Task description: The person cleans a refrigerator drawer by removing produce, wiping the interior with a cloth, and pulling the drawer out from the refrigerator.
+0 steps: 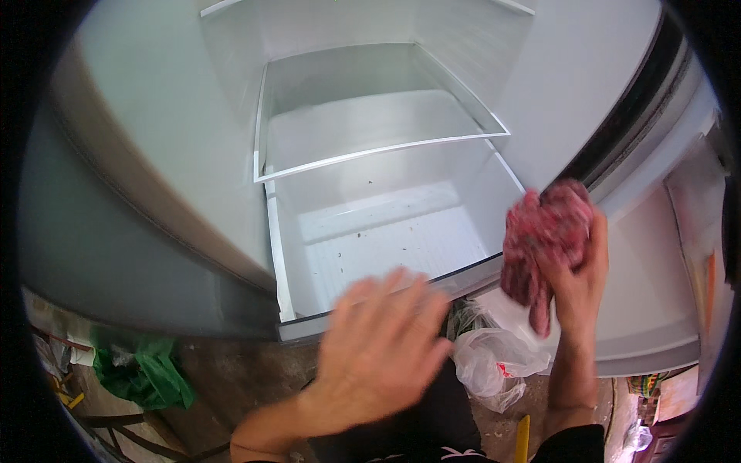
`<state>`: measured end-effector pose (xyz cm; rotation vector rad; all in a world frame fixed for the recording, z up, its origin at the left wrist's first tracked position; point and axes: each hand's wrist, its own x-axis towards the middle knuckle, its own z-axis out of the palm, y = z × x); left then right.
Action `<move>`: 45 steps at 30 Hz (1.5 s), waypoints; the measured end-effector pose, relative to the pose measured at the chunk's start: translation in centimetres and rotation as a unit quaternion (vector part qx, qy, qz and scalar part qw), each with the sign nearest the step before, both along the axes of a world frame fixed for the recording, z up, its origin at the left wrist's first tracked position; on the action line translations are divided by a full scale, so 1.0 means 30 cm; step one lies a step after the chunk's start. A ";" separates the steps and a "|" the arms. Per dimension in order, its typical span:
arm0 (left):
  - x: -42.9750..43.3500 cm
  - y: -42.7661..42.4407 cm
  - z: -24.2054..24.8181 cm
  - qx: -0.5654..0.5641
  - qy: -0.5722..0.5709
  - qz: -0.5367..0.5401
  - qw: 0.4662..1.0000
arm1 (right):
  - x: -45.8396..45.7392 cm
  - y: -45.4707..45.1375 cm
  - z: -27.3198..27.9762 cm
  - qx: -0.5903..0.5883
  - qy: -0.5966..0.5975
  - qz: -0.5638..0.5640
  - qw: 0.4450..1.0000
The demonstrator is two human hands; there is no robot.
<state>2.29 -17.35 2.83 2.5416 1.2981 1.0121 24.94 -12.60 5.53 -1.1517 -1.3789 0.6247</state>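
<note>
My right hand (582, 289) grips a crumpled red and pink cloth (547, 237) beside the right front corner of a refrigerator drawer (474, 272). My left hand (382, 347), blurred, is spread with nothing in it, over the drawer's front edge. Small dark crumbs lie on the white floor of the drawer. Above the drawer's back part is a glass shelf (382, 124) with a white rim. The refrigerator's inner walls (463, 35) are pale grey.
The refrigerator door (648, 260) stands open at the right. A white plastic bag (492, 359) lies below the drawer, and a green plastic bag (145, 370) is at the lower left. A yellow bar (523, 440) shows near the bottom edge.
</note>
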 end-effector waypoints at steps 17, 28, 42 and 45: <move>-0.084 0.057 -0.019 -0.120 0.137 0.066 0.981 | -0.460 0.697 -0.521 -0.140 -0.786 0.079 0.598; -0.094 0.059 -0.029 -0.081 0.120 0.084 0.986 | -0.418 0.606 -0.435 -0.224 -0.460 0.667 0.542; -0.082 0.048 -0.023 -0.089 0.122 0.078 0.985 | -0.628 0.636 -0.560 -0.278 -0.395 0.682 0.549; -0.090 0.047 -0.043 -0.085 0.125 0.090 0.984 | -0.492 0.545 -0.428 -0.256 -0.605 0.581 0.481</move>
